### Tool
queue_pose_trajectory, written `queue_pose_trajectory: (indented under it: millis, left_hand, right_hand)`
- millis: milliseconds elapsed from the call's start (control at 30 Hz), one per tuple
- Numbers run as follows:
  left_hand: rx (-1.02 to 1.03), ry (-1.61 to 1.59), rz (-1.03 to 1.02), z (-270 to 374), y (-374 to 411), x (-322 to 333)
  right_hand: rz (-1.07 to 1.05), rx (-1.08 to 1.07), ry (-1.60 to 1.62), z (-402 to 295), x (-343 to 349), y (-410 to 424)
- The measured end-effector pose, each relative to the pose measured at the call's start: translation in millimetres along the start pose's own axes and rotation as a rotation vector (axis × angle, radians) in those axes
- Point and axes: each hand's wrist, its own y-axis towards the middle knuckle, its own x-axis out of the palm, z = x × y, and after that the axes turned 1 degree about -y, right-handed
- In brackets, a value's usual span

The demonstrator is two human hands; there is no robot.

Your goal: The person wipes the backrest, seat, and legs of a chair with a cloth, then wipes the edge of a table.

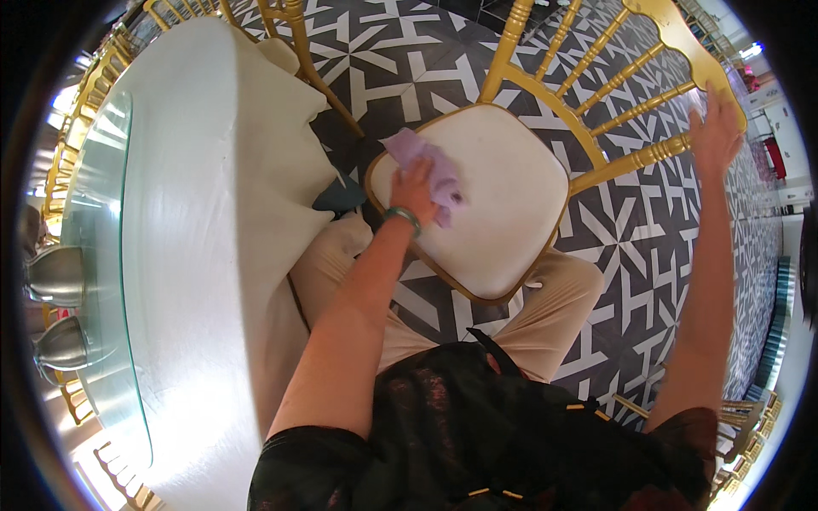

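Note:
A gold chair with a spindled back stands before me, its white padded seat [505,191] between my knees. My left hand [414,191] lies on a purple cloth [441,172], pressing it against the left part of the seat; the cloth is crumpled and reaches out past my fingers. I wear a green bracelet [404,219] on that wrist. At the right, my right hand [717,131] rests on the end of the gold top rail [696,45] of the chair back, with part of the rail hidden by the fingers.
To the left stands a round table with a white tablecloth [192,191] and a glass top [105,255]. Two metal vessels [57,278] are at its far edge. Another gold chair [300,51] stands beside the table. The floor [613,236] has dark and light patterned tiles.

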Motion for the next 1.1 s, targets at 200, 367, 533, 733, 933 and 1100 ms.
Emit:
queue_pose_trajectory:
  millis: [200,367,533,733,933,1100]
  left_hand:
    - [-0.284,-0.177,0.225,-58.4,-25.7,26.6]
    - [-0.21,-0.435,0.358,-2.2,-92.5,57.8]
    - [-0.222,-0.27,0.113,7.0,-109.7,58.5]
    - [-0.298,-0.057,-0.398,6.6,-58.9,8.9]
    - [0.126,0.286,-0.33,50.3,-85.2,18.0]
    - [0.575,0.114,-0.211,68.5,-91.1,-1.7]
  right_hand:
    - [-0.583,-0.174,0.856,-137.3,-11.9,-229.3]
    - [-0.614,-0.376,1.311,-219.9,-94.8,-323.5]
    - [-0.987,-0.847,1.533,-262.4,-194.3,-297.3]
    - [-1.195,-0.843,1.613,-330.0,-237.5,-330.9]
    - [-0.971,-0.905,1.585,-342.5,-249.0,-348.5]
    - [-1.206,-1.046,1.883,-319.1,-250.6,-325.0]
